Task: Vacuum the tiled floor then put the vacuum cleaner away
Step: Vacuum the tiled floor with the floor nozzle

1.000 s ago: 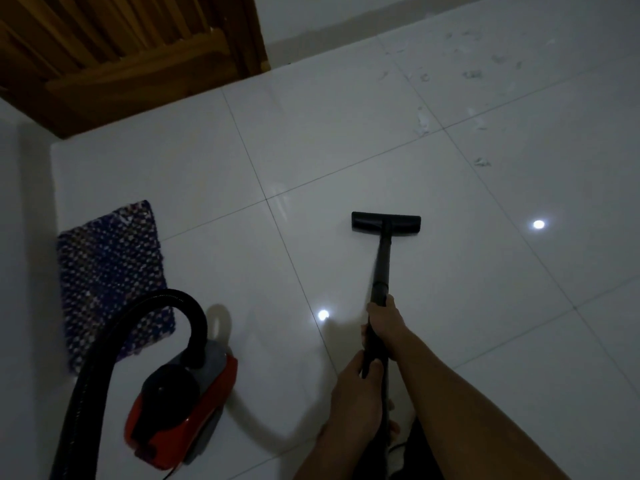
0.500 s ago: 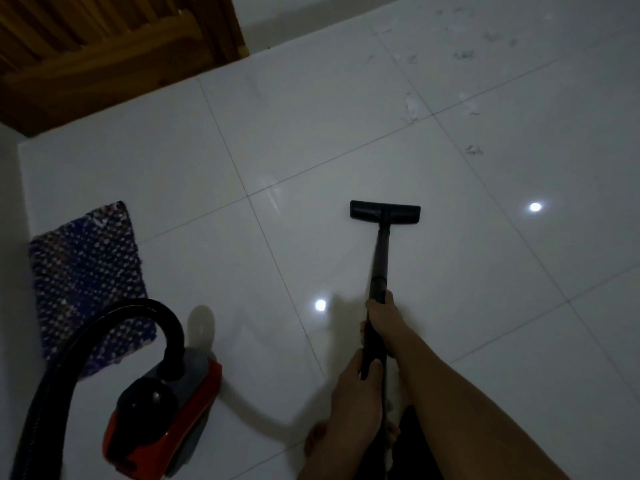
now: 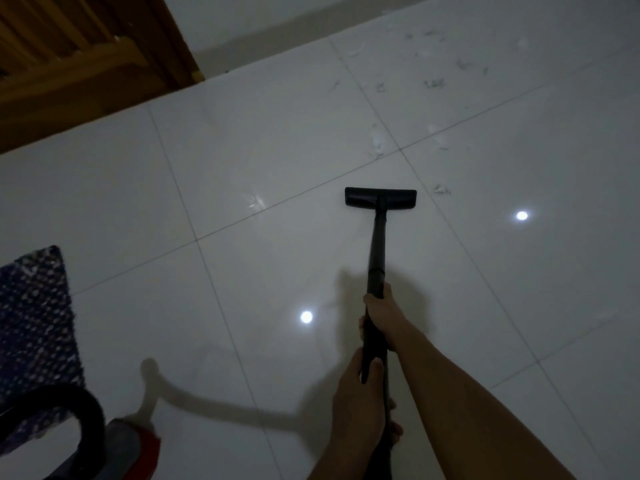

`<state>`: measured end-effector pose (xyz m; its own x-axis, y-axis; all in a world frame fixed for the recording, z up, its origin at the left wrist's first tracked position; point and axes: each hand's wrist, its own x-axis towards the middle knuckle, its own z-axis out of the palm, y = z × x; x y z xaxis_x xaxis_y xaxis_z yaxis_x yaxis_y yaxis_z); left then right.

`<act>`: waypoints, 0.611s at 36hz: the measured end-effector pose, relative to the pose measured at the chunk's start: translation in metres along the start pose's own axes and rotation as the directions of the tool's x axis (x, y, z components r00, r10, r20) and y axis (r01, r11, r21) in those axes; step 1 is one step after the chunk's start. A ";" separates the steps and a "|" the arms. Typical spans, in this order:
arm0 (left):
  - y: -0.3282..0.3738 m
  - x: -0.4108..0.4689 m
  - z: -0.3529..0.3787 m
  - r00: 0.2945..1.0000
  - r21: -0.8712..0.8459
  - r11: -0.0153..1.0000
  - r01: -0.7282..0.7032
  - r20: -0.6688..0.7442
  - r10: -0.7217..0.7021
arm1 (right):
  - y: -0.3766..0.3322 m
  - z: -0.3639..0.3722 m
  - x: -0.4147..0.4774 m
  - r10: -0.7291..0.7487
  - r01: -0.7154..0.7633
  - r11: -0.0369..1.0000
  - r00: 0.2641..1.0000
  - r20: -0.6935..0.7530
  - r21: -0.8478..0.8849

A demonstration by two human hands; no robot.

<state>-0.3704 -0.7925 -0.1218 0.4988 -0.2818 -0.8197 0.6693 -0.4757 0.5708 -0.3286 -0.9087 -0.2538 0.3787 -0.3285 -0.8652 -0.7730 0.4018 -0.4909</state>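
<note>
Fingers [image 3: 375, 301] of the right hand [image 3: 382, 318] are wrapped fully round the black wand [image 3: 377, 244], and those of the left hand [image 3: 360, 400] are closed round the same tube just behind, nearer the body, with the thumb laid along its top. With the wand taken as the landmark, the tiled floor [image 3: 277, 150] is spread on every side of it, glossy and hard, with two ceiling lights mirrored in it; little drag is to be expected on so smooth a surface. A wooden door [image 3: 69, 64] is seen far ahead and to the left of the wand. A dark woven mat [image 3: 34, 323] lies well to its left, and the red and grey vacuum body [image 3: 135, 448], with its black hose [image 3: 90, 414] arched above, is cut off by the picture's edge behind and left of the wand. The wand itself is judged stiff and light, so that it can be steered by a two-handed hold on the upper tube, as it is held now; the canister is probably heavier and would best be drawn along by the hose or lifted by a handle, which cannot be seen. At the wand's far end the flat floor head [image 3: 380, 199] is set on the tile. Small pale scraps of debris [image 3: 441, 190] lie just right of the head and are scattered further ahead, so vacuuming is judged unfinished.
</note>
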 end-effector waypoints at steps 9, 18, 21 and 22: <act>0.072 0.085 0.015 0.999 -0.127 0.992 0.014 -0.042 -0.020 | -0.091 -0.007 0.076 -0.033 0.034 0.996 0.999 0.010 -0.086; 0.169 0.186 0.002 0.999 -0.211 0.977 0.028 0.027 -0.023 | -0.221 0.002 0.154 -0.065 0.067 0.971 0.998 0.014 -0.230; 0.202 0.212 -0.009 0.999 -0.251 0.968 0.005 0.035 0.003 | -0.258 0.009 0.177 -0.076 0.078 0.969 0.997 0.016 -0.236; 0.210 0.220 -0.011 1.000 -0.257 0.966 0.005 0.029 0.003 | -0.268 0.011 0.184 -0.078 0.080 0.968 0.997 0.018 -0.238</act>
<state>-0.1138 -0.9450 -0.1820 0.4845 -0.3070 -0.8191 0.7908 -0.2466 0.5602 -0.0461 -1.0680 -0.2827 0.4472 -0.3438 -0.8257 -0.8389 0.1591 -0.5206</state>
